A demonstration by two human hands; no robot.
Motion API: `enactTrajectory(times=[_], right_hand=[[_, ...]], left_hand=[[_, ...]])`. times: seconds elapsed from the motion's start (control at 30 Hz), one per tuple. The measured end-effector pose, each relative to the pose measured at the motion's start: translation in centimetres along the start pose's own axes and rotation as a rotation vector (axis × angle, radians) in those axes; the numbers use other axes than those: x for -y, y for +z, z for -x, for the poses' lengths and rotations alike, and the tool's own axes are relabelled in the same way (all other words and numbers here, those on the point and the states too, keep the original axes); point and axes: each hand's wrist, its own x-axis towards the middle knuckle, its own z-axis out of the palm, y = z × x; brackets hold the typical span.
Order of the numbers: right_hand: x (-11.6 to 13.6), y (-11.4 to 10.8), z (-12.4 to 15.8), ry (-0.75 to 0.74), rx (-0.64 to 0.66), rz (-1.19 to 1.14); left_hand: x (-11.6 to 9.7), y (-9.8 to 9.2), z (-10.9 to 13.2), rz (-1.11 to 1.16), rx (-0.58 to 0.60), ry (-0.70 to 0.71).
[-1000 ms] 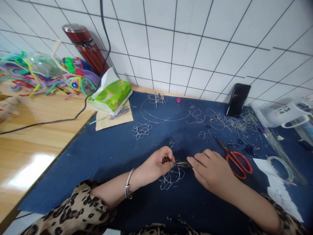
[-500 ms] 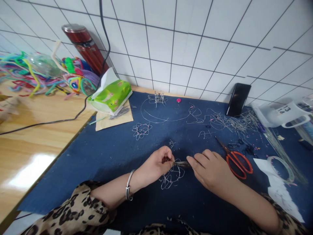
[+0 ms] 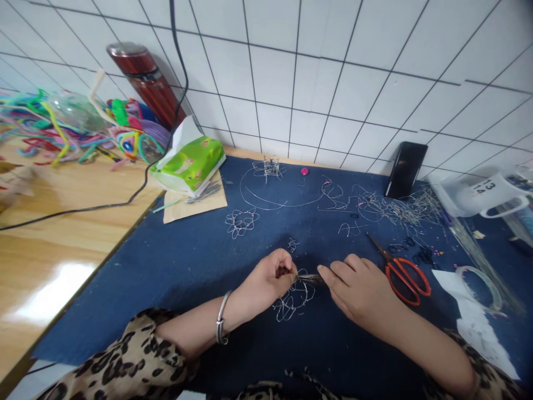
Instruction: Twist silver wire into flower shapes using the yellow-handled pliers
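With thumb and fingers pinched together, my left hand [image 3: 268, 280] holds a looped wire piece [image 3: 291, 303] whose petal-like loops hang over the dark blue mat [image 3: 200, 266]. My right hand [image 3: 358, 286] is closed around a dark, narrow pair of pliers [image 3: 311, 279]. The pliers' tip meets the wire at my left fingertips; the exact grip point is hidden by the fingers. Beyond my hands lies a tiny twist of wire [image 3: 292, 244]. Farther left is a second flower-shaped wire ring [image 3: 242, 223] with pink beads.
Orange-handled scissors [image 3: 406, 278] lie right of my right hand. Tangled wire [image 3: 412, 208], a phone [image 3: 406, 169] and a white mug [image 3: 487, 194] are at the back right. A green tissue pack [image 3: 191, 164], red thermos [image 3: 144, 83] and black cable [image 3: 139, 189] stand left.
The hanging wire loops have shifted very slightly. Both hands keep nearly the same place and grip.
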Motion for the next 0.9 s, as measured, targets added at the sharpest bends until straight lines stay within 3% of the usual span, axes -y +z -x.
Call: enactTrajectory(times=[0.33,0.9], right_hand=[[-0.1,-0.1,-0.1,0.016,-0.059,0.009],[0.3,-0.1,0.2,0.041,-0.103,0.073]], left_hand=[[-0.2,0.1,0.0,0.085,0.019,0.008],[-0.3,1.3,0.5,0.148,-0.076,0.041]])
